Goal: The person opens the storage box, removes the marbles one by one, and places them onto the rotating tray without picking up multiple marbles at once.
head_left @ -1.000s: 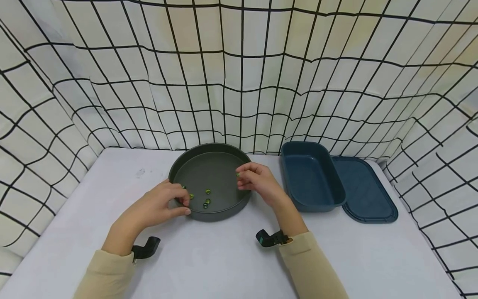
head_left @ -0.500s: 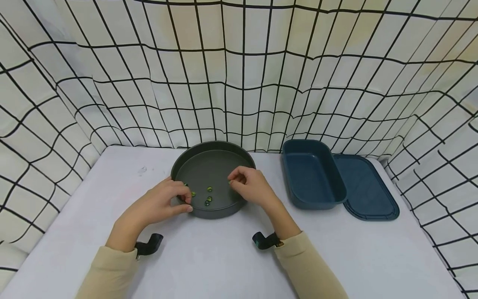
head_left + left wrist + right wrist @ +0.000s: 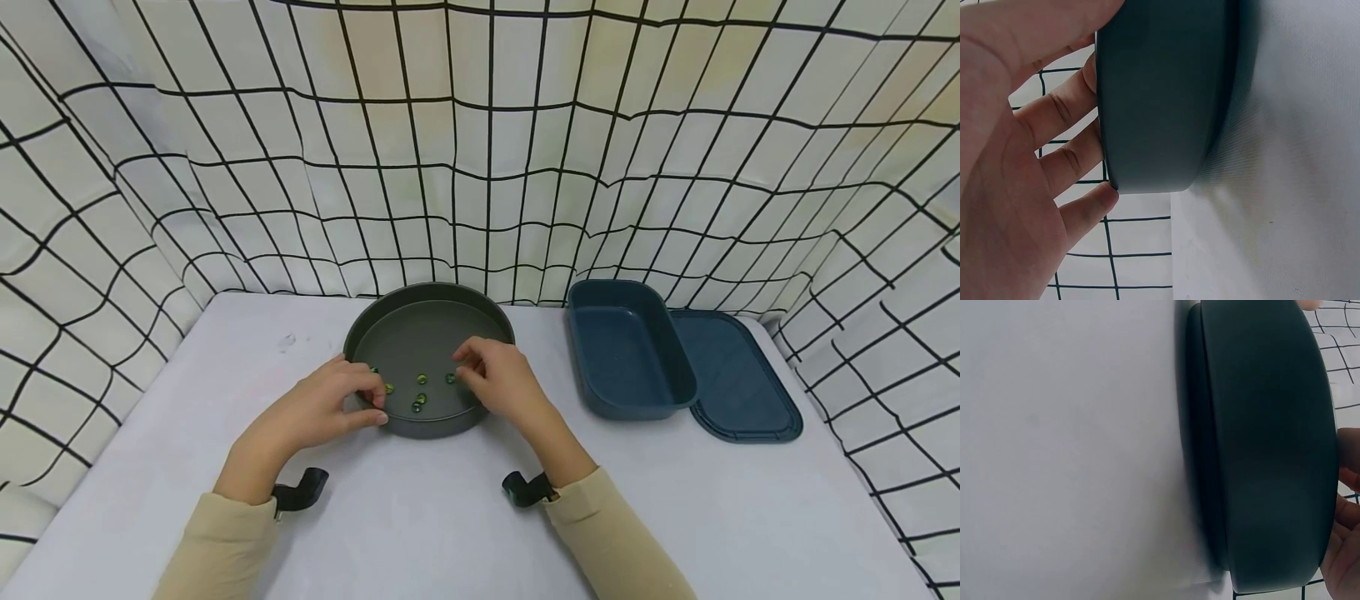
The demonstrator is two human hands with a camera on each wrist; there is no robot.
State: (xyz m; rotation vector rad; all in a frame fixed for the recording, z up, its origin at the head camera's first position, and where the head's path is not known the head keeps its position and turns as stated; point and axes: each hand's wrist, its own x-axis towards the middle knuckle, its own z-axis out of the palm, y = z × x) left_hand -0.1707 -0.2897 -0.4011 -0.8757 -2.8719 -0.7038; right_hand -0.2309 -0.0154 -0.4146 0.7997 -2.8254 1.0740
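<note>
A round dark grey pan (image 3: 420, 329) stands on the white table. Several small green glass marbles (image 3: 422, 379) lie on its floor, mostly toward the near left. My left hand (image 3: 318, 404) holds the pan's near-left rim, fingers curled over it and thumb at the front; in the left wrist view its fingertips (image 3: 1107, 194) meet the rim of the pan (image 3: 1166, 112). My right hand (image 3: 498, 379) hovers over the pan's right side, thumb and fingers parted, beside a lone marble (image 3: 451, 378). In the right wrist view the pan wall (image 3: 1272, 456) hides much of this hand.
To the right of the pan stands a deep blue rectangular container (image 3: 626, 354), with its matching flat lid (image 3: 738, 379) lying beside it. A white curtain with a black grid (image 3: 480, 167) encloses the table's back and sides.
My right hand has come left and inward over the pan from its right rim. The marble it pinched now lies on the pan floor, let go. The left hand keeps its hold.
</note>
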